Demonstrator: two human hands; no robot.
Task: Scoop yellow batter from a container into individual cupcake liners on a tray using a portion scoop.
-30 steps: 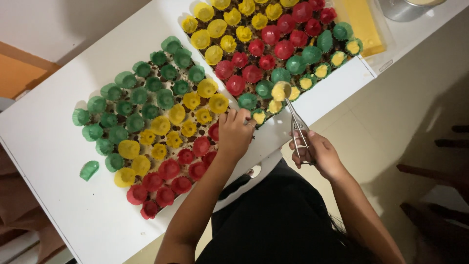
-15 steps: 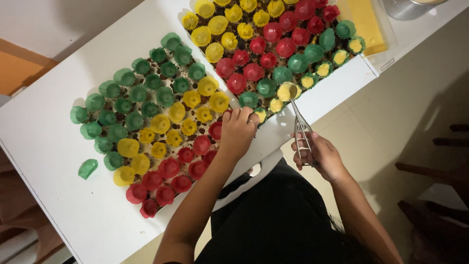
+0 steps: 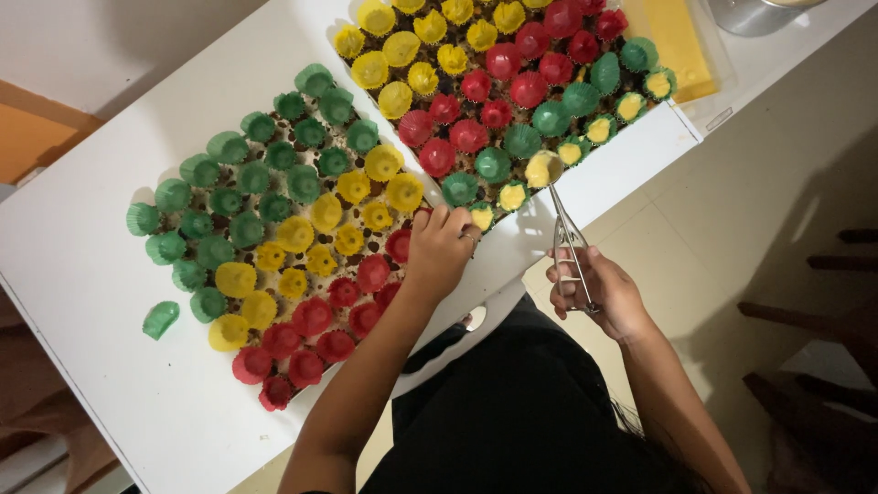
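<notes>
Scoop (image 3: 565, 240), a metal spring-handle type, is clenched in the right hand (image 3: 599, 295) grip just off the tabletop (image 3: 82, 274) edge, its bowl loaded with yellow batter (image 3: 543, 168) over the near row of small paper cups (image 3: 512, 196). Left hand (image 3: 441, 249) grip is loosely curled, fingertips pinching a yellow-filled green cup (image 3: 480, 216) at the seam between the two cup fields. Right tray (image 3: 631, 155) holds yellow, red and green liners, near-row green ones filled yellow; left field has green, yellow, red liners, contents not readable, with one green liner (image 3: 160, 318) lying apart.
</notes>
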